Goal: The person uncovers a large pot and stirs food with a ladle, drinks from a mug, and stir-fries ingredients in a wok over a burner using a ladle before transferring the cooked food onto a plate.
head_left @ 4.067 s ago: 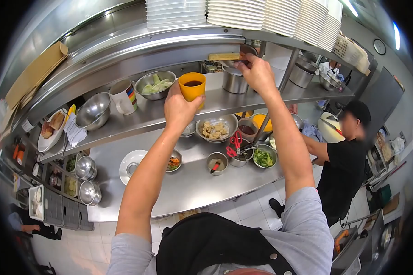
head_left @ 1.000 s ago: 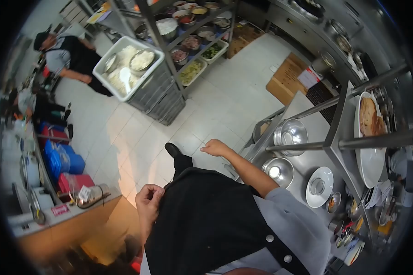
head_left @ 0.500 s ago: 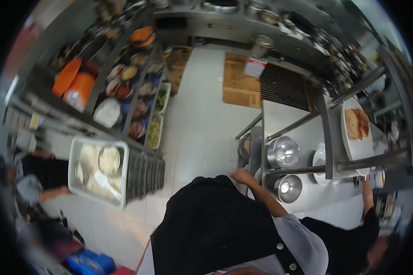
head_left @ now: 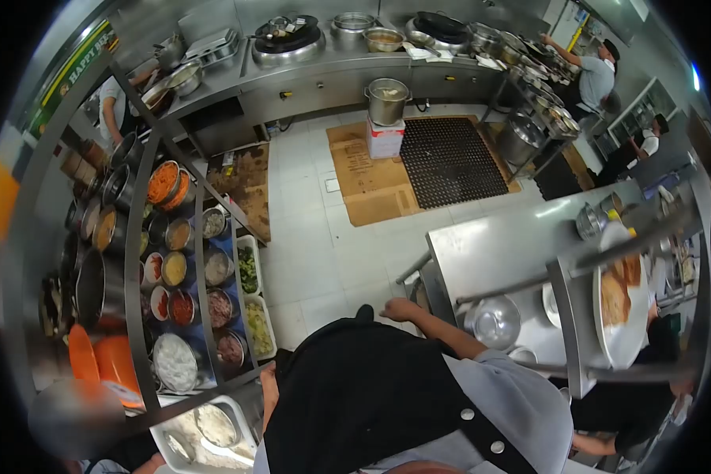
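My right hand [head_left: 401, 309] is held low in front of my body, just off the black apron [head_left: 355, 379]. Its fingers are curled in, and nothing shows in them. To its right stands the steel prep table [head_left: 482, 237], with a shiny metal bowl [head_left: 494, 320] near the corner closest to my arm. At the apron's left edge, part of my left hand [head_left: 270, 389] shows, its fingers mostly hidden. Nearest to it are the ingredient rack and a white tub [head_left: 241, 411] holding pale powder and a bowl.
Left, a metal-framed rack [head_left: 138, 292] carries several ingredient bowls. Cardboard [head_left: 363, 186] and a black rubber mat [head_left: 454, 162] cover floor ahead. A steel pot [head_left: 388, 101] stands on a box before the stove line. Co-workers stand left, far right and close by on the right.
My view has shifted forward and tilted up, bringing more of the stove line and co-workers into sight. The white tub has dropped lower in view. Part of my left hand now shows.
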Demonstrator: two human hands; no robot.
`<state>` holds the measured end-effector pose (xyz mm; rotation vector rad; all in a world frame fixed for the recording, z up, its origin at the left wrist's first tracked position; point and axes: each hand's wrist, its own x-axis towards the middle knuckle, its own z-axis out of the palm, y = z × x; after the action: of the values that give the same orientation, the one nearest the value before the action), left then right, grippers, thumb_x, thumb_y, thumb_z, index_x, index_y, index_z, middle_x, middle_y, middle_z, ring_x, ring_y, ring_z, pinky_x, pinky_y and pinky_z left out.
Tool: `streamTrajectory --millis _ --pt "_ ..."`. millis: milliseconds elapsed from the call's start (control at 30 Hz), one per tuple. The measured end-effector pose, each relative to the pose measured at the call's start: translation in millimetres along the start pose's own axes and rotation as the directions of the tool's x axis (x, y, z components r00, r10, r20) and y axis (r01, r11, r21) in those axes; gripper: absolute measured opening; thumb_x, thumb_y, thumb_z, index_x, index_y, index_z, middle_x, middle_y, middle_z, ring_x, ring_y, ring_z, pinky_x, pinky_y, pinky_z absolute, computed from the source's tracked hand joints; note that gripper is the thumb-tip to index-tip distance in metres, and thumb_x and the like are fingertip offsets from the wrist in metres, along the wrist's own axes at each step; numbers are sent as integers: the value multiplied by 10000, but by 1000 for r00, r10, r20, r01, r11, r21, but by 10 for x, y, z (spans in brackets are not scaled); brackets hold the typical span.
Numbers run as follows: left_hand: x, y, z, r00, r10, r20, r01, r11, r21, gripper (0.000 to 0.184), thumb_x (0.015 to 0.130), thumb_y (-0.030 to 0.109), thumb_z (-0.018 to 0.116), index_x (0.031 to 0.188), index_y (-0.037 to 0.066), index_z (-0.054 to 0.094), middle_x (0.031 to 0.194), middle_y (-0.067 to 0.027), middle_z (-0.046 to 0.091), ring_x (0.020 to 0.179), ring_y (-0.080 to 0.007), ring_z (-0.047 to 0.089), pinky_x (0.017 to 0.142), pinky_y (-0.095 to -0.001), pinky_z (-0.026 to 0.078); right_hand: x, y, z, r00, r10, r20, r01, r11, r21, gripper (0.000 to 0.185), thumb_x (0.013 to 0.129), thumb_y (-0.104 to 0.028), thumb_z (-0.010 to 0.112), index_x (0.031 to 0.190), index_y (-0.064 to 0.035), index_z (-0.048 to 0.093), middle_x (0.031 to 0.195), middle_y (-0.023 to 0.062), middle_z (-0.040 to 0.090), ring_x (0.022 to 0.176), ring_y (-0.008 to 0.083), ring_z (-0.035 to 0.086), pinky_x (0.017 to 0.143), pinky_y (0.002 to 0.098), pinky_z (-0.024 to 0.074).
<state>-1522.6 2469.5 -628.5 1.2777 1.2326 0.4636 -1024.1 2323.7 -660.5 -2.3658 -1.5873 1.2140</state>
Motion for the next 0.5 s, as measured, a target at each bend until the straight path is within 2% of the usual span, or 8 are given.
streamTrajectory --millis 33,67,100,167,200,367,433,500 --pt "284 -333 -68 998 -52 -22 51 997 -56 168 973 147 688 933 -12 721 885 -50 657 818 -183 616 751 -355 483 197 -105 -336 997 -58 -55 60 998 37 471 945 -484 648 996 -31 765 994 220 741 951 395 706 870 496 541" --pt "499 -744 -46 976 -125 -177 114 991 -72 222 943 197 661 834 10 711 713 -130 606 638 -238 541 692 -378 465 406 -185 -646 997 -64 -42 67 995 68 482 942 -487 642 1003 -25 766 1017 222 740 993 408 696 901 497 538" --pt "616 -1042 -75 973 -95 -212 142 965 219 271 974 264 636 922 9 709 783 -136 629 703 -258 579 715 -397 478 588 -278 -920 997 -71 -24 73 993 98 493 939 -489 637 1010 -18 767 1040 224 740 1035 421 686 933 497 535" --pt "752 -1122 -36 959 -32 -280 234 645 727 414 1036 399 585 1096 7 705 925 -149 676 832 -297 654 761 -434 502 852 -443 -1456 996 -80 -46 85 991 100 479 937 -483 640 1006 -27 766 1036 218 741 1028 412 689 926 489 538" --pt "756 -1137 -44 947 -100 -305 299 623 723 416 1031 401 583 1113 11 703 952 -164 676 863 -313 654 780 -444 502 978 -501 -1683 994 -72 -85 81 992 102 464 935 -477 643 1002 -35 765 1031 212 742 1020 402 692 920 480 541" --pt "1083 -578 112 907 -298 -297 384 875 296 443 1004 415 570 1194 34 692 1085 -240 675 1014 -390 652 875 -489 502 1680 -460 -2163 969 -121 -216 160 972 172 459 930 -482 646 958 -38 759 995 211 743 979 395 699 876 484 548" --pt "1456 -334 153 895 -342 -285 371 927 53 460 993 420 565 1227 44 688 1138 -270 674 1075 -422 651 913 -507 502 1862 -368 -2158 970 -68 -232 115 974 197 463 920 -471 668 908 -14 740 863 219 727 833 378 705 767 467 551" --pt "2046 -61 168 902 -354 -248 333 935 -122 481 982 426 560 1260 53 683 1191 -301 673 1135 -453 650 951 -526 502 1978 -257 -2096 994 -5 -112 19 991 131 463 933 -468 633 960 -23 760 991 245 732 965 430 693 862 499 540"
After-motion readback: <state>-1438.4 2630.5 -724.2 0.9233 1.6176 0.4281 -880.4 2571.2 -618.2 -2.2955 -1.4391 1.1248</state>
